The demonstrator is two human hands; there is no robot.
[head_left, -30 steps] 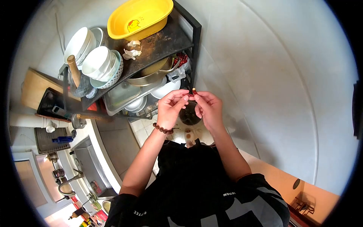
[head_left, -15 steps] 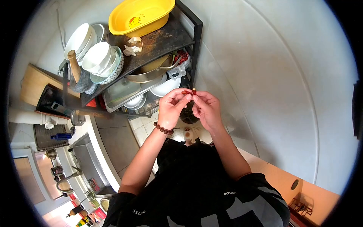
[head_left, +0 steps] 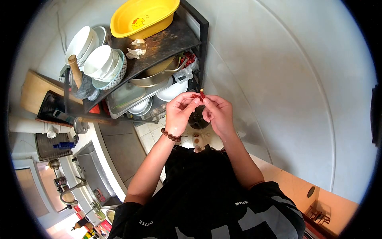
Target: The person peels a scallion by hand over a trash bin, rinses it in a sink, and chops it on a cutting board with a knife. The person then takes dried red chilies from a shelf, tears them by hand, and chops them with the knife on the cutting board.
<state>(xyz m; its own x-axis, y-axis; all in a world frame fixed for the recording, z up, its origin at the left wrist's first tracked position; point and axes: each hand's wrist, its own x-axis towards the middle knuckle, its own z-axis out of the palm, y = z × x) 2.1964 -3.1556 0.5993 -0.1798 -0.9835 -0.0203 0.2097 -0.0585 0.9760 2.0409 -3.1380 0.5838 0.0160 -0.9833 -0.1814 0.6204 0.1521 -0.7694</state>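
In front of my chest, my left hand (head_left: pixel 180 112) and my right hand (head_left: pixel 219 113) meet fingertip to fingertip, both pinched closed. Between them is a dried red chili (head_left: pixel 202 94) with a pale stem end pointing up. A red piece lies in the left fingers and another in the right; whether they are still joined is hidden by the fingertips. A brown bead bracelet (head_left: pixel 172 136) circles my left wrist. Below the hands, near the floor, a dark round bin (head_left: pixel 198 120) is partly covered by the fingers.
A black shelf (head_left: pixel 171 44) carries a yellow basin (head_left: pixel 145 20), stacked white bowls (head_left: pixel 99 61), garlic skins (head_left: pixel 136 52) and, lower, a metal pan (head_left: pixel 151 81) beside a bag of red chilies (head_left: pixel 189 60). A sink (head_left: pixel 93 171) lies left; a pale wall (head_left: pixel 278 79) stands right.
The chili's stem end sticks up a little higher between the fingertips. Both hands stay almost in place, while the view has shifted slightly.
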